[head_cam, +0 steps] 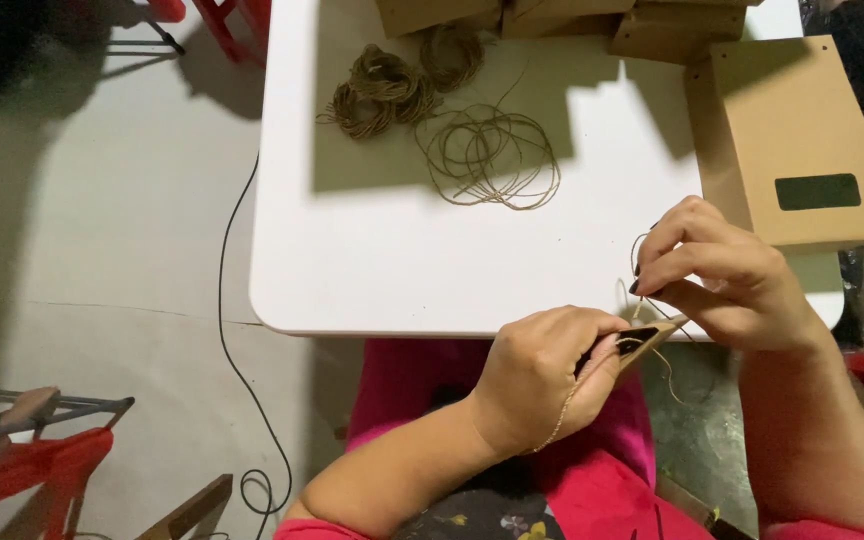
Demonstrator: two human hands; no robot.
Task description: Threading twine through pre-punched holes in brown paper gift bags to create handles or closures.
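White table [372,270] across the middle of the frame, holding everything within easy reach. Brown paper bag [792,140] with a dark green window, flat at upper right; more brown bags [552,15] stacked along the top edge. Twine bundles [382,85] and a loose twine coil [492,155] at upper middle, probably ready for picking up. Left hand [537,380] at lower middle, fingers clenched around a folded brown bag piece [652,335], likely to keep it steady. Right hand [727,275] just above, fingertips pinching a thin twine strand [637,250] at that piece.
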